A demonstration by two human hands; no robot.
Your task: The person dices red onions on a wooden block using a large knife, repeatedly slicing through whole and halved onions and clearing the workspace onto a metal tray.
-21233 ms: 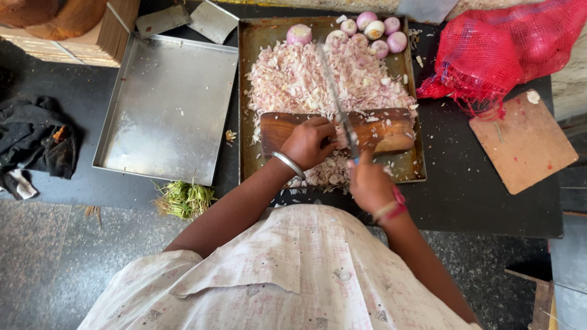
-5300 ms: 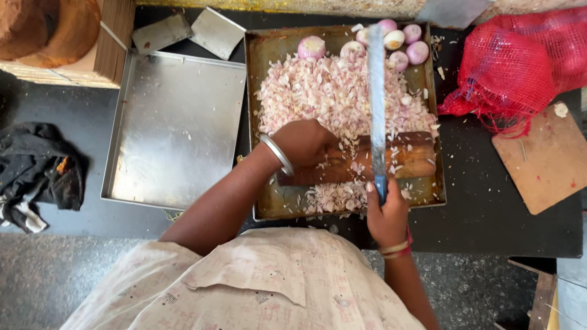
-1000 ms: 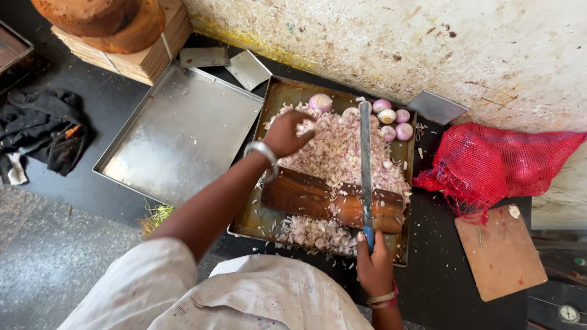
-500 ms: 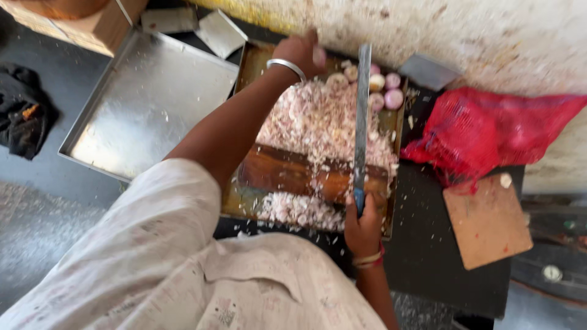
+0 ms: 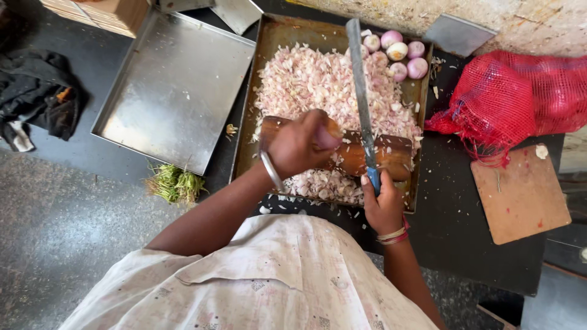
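Observation:
My left hand [image 5: 297, 144] holds a peeled pink onion [image 5: 326, 137] against the wooden chopping block [image 5: 391, 156] that lies across a brown metal tray [image 5: 243, 146]. My right hand [image 5: 383, 201] grips the blue handle of a long knife [image 5: 361, 104], whose blade points away over the block. A heap of chopped onion [image 5: 318, 82] fills the tray beyond the block, and more lies in front of it. Several whole peeled onions [image 5: 397, 52] sit in the tray's far right corner.
An empty steel tray [image 5: 174, 91] lies to the left. A red mesh sack [image 5: 513, 101] and a small wooden board [image 5: 520, 195] lie to the right. Dark cloth [image 5: 40, 101] sits at far left, green trimmings [image 5: 174, 183] by the table edge, a wall behind.
My left hand reached to the far end of the tray, then came back to the block with a peeled onion. The knife has stayed over the block.

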